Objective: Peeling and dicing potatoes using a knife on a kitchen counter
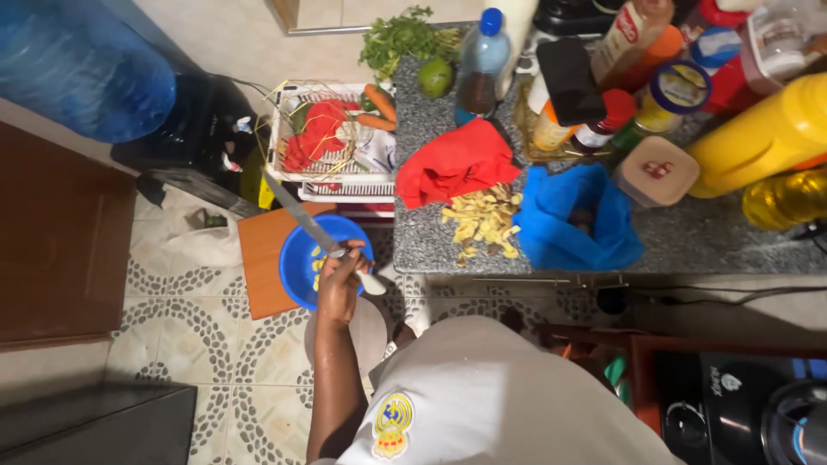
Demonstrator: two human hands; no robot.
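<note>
Left hand [338, 288]: closed around the white handle of a long steel-bladed kitchen knife [303, 220]. The blade runs up and away from the knuckles, tilted toward the person's left, its tip reaching the corner of the white wire dish rack [284, 129].

Right hand: out of sight, hidden by the person's pale shirt [491, 396]; its state cannot be told.

Round blue plastic bowl [303, 258]: directly beneath the left hand and knife, holding a few pale yellow pieces. It rests on an orange-brown wooden stool top [263, 258] standing on the patterned tile floor.

White wire dish rack: beyond the knife tip, holding red items and two orange carrots [379, 108].

Speckled grey stone counter [689, 241]: to the right of the hand, its near edge just beside the bowl.

Heap of pale yellow peelings [482, 224]: on the counter, near the hand, to its right and slightly farther away.

Crumpled red cloth [457, 164]: touching the far side of the peelings.

Crumpled blue plastic bag [573, 220]: just right of the peelings.

Green round fruit [435, 77] and bunch of green leafy herbs [401, 39]: at the counter's far end, well apart from the hand.

Clear plastic bottle with blue cap [481, 65]: beside the fruit.

Large yellow plastic bottle [762, 138]: far right, among jars and sauce bottles.

Large blue water jug [82, 65]: far left of the hand.
</note>
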